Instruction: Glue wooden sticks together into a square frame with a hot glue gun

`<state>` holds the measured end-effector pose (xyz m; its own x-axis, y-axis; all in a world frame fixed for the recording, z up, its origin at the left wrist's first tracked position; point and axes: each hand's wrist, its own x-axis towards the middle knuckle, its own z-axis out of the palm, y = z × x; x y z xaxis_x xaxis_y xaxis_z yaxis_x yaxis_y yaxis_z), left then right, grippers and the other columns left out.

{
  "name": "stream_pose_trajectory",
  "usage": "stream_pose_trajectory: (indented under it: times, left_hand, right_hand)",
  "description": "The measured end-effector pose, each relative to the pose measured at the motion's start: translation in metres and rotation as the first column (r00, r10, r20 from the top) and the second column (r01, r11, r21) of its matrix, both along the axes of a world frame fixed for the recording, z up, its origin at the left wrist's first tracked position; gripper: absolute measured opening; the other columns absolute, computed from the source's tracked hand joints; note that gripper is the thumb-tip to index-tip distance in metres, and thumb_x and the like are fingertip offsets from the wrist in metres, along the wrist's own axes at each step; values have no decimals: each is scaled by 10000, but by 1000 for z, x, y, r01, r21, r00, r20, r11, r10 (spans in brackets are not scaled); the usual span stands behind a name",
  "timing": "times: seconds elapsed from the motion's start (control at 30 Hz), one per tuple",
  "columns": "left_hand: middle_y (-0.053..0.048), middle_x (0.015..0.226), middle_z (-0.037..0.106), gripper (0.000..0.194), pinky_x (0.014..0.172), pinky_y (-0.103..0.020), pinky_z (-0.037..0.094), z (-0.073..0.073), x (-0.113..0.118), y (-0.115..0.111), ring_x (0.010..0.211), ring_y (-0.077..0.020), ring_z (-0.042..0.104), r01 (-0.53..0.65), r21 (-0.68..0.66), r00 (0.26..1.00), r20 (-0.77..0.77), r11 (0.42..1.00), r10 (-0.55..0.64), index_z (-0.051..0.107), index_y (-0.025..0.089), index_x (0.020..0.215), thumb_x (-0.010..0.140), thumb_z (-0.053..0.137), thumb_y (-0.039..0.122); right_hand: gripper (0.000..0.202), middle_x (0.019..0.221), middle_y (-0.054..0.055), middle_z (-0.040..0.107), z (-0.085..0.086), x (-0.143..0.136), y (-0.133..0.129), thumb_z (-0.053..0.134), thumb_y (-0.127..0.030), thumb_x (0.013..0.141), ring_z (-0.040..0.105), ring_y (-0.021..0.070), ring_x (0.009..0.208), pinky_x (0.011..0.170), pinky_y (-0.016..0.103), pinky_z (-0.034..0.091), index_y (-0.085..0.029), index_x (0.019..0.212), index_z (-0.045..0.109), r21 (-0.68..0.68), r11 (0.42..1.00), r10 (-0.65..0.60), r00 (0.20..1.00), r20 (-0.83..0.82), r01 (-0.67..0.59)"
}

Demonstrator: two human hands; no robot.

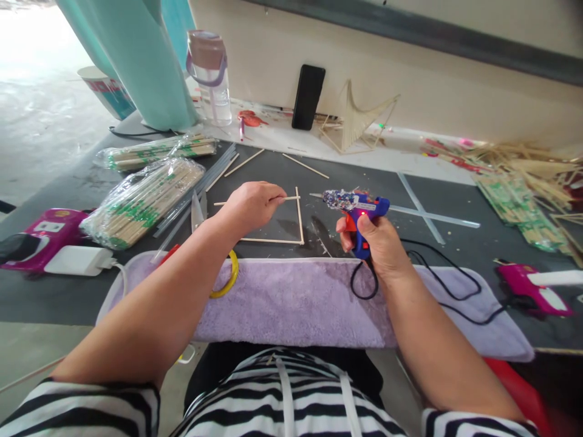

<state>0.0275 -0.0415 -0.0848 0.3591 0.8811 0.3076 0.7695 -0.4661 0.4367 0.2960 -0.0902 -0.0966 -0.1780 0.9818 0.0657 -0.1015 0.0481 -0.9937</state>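
Note:
My left hand [252, 205] pinches a thin wooden stick [292, 198], whose right end lies at the top of an upright stick [299, 215]. That stick meets a lower stick [273, 241] at a corner on the dark table. Part of the stick outline is hidden behind my left hand and forearm. My right hand [376, 240] is wrapped round a blue glue gun [359, 209] with a red light showing. Its nozzle points left, a short way right of the stick corner, not touching the sticks.
Bagged sticks [146, 197] and clear glue rods [221, 167] lie left. A purple towel [291, 303] covers the front edge. A phone [308, 97], bottle [209, 79] and stick model [357, 121] stand behind. The glue gun's black cord [441, 279] runs right to a magenta socket [535, 288].

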Motion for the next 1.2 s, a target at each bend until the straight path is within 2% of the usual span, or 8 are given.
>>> stream_pose_trajectory:
  times: [0.13,0.57,0.7,0.83,0.93,1.07,1.2]
  left_hand:
    - [-54,1016,786,312,845,-293,522,0,1,-1,952,-206,709,2,-31,1000,-22,1000,-3,783,217,1029,913,495,253]
    - [-51,1002,788,312,805,-275,521,3,2,-3,927,-195,708,19,-30,999,-40,999,-20,785,227,1025,908,498,260]
    - [-53,992,786,307,812,-283,516,4,1,-2,918,-197,703,-32,-32,999,-25,999,31,790,225,1015,910,505,269]
    - [-44,928,783,292,783,-278,511,2,-6,3,848,-188,689,-138,8,990,36,990,137,792,225,987,900,524,302]
    - [-45,905,780,283,768,-278,506,0,-9,5,828,-186,681,-190,23,980,59,982,188,791,220,968,897,530,305]
    - [-51,925,779,278,781,-288,503,3,-8,3,838,-188,681,-196,-1,979,58,981,196,786,215,976,906,526,286]
    - [-38,956,780,275,806,-289,507,4,-4,0,882,-193,690,-152,-35,987,36,988,153,783,226,987,906,524,268]
  right_hand:
    - [524,794,-18,689,-1,-1,-1,756,-628,776,558,128,522,511,288,481,-287,1133,579,11,1000,-14,1000,16,14]
    - [492,692,-20,646,-1,-5,-7,737,-636,792,556,148,547,544,301,474,-265,1087,607,29,999,-21,996,87,18]
    - [451,688,-18,647,-1,-5,-6,732,-633,800,546,144,531,524,298,457,-268,1034,606,48,999,-20,996,87,16]
    - [448,695,1,633,0,-6,-6,707,-673,797,524,144,523,502,304,444,-250,905,603,65,996,-69,995,71,64]
    - [439,721,18,646,0,-6,-6,691,-669,813,513,141,517,485,305,441,-243,884,611,70,993,-95,994,57,91]
    - [413,748,40,668,-2,-3,-5,690,-646,827,576,175,559,463,318,452,-246,905,623,64,994,-91,994,59,87]
    - [417,746,51,681,-5,-3,-4,691,-657,818,625,205,595,458,330,462,-253,891,621,47,996,-85,992,92,81]
